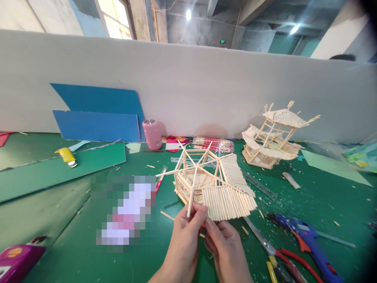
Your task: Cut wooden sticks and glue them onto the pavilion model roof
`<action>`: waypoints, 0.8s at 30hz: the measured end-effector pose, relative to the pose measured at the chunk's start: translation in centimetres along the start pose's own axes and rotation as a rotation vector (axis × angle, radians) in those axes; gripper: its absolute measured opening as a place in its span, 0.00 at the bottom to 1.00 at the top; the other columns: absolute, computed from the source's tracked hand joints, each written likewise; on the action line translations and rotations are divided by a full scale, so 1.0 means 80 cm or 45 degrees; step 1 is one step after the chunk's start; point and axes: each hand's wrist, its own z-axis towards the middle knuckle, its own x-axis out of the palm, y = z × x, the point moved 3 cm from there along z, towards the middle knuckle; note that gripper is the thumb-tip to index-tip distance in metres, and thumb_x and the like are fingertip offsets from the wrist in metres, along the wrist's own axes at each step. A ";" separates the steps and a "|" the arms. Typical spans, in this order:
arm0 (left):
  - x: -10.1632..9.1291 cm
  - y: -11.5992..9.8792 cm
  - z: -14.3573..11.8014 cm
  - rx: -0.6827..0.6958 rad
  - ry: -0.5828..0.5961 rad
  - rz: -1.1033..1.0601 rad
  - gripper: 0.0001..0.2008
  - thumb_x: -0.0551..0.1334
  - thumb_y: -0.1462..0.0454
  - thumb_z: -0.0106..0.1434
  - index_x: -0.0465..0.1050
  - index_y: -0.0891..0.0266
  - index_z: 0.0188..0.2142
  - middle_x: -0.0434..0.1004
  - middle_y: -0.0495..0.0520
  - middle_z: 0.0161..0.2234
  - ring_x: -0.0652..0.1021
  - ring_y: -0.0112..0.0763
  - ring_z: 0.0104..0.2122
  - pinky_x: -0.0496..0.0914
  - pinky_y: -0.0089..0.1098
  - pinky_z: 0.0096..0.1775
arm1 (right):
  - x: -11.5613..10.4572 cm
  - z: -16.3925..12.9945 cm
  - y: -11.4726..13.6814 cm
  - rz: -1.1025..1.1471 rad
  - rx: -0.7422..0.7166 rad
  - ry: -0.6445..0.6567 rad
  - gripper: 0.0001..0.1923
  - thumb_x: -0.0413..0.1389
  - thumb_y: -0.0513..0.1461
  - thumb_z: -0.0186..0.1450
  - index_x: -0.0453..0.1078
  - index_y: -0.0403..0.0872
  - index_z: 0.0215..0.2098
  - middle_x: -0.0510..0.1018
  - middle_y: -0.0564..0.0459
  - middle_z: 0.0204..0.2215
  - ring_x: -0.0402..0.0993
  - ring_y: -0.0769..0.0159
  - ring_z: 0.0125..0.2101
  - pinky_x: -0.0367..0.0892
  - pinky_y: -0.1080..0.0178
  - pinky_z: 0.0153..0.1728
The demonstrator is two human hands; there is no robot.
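In front of me is a pavilion model (210,177) built of thin wooden sticks, six-sided, with a bare frame at left and stick-covered roof panels (232,202) at right. My left hand (187,234) is closed in a pinch at the front of the model, by the lower end of a roof beam. Beside it, my right hand (225,247) is closed under the front edge of the roof panel, thumb tip close to the left fingers. Whatever the right fingers pinch is hidden.
Right of the hands lie pliers (269,245) with red handles and a blue glue gun (308,239). A finished-looking stick pavilion (273,137) stands behind, near a pink flask (152,135) and bundled sticks (213,144). At left are a yellow cutter (66,156) and a blurred-out phone-like patch (129,212).
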 end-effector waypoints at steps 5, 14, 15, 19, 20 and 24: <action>-0.001 0.001 0.000 0.006 -0.002 0.007 0.11 0.65 0.63 0.52 0.65 0.63 0.20 0.62 0.44 0.17 0.63 0.23 0.20 0.60 0.23 0.24 | -0.001 0.001 -0.001 -0.005 0.002 -0.001 0.16 0.60 0.48 0.56 0.66 0.45 0.20 0.52 0.64 0.12 0.42 0.75 0.16 0.39 0.66 0.19; -0.001 0.001 0.004 0.006 0.016 -0.018 0.11 0.65 0.63 0.51 0.65 0.63 0.20 0.63 0.45 0.17 0.64 0.23 0.20 0.60 0.24 0.23 | 0.000 0.002 -0.002 0.034 -0.015 -0.031 0.16 0.61 0.48 0.54 0.68 0.45 0.20 0.53 0.64 0.11 0.43 0.76 0.15 0.40 0.67 0.18; -0.001 0.001 0.004 0.003 0.007 -0.015 0.11 0.65 0.63 0.51 0.65 0.63 0.20 0.63 0.44 0.17 0.64 0.23 0.20 0.60 0.24 0.23 | -0.001 0.002 -0.003 0.031 -0.011 -0.028 0.15 0.61 0.48 0.54 0.68 0.45 0.20 0.52 0.64 0.12 0.43 0.76 0.15 0.41 0.67 0.19; -0.001 0.001 0.003 -0.007 -0.010 -0.003 0.11 0.66 0.63 0.50 0.65 0.63 0.19 0.62 0.44 0.17 0.63 0.23 0.20 0.60 0.24 0.24 | -0.002 0.003 -0.005 0.012 -0.016 0.005 0.15 0.60 0.47 0.56 0.68 0.45 0.21 0.52 0.64 0.12 0.42 0.75 0.16 0.41 0.66 0.19; -0.001 0.001 0.002 -0.005 -0.011 0.001 0.11 0.66 0.63 0.50 0.65 0.63 0.19 0.62 0.44 0.17 0.64 0.23 0.20 0.60 0.24 0.24 | -0.003 0.003 -0.005 0.005 -0.021 0.018 0.15 0.59 0.47 0.57 0.68 0.45 0.22 0.52 0.64 0.12 0.42 0.75 0.16 0.41 0.66 0.19; 0.000 0.000 0.001 -0.014 -0.011 -0.004 0.11 0.66 0.62 0.50 0.65 0.63 0.19 0.62 0.44 0.17 0.64 0.24 0.20 0.60 0.24 0.23 | -0.005 0.003 -0.005 -0.019 -0.031 0.022 0.16 0.58 0.47 0.58 0.66 0.45 0.20 0.51 0.64 0.12 0.41 0.75 0.16 0.41 0.66 0.19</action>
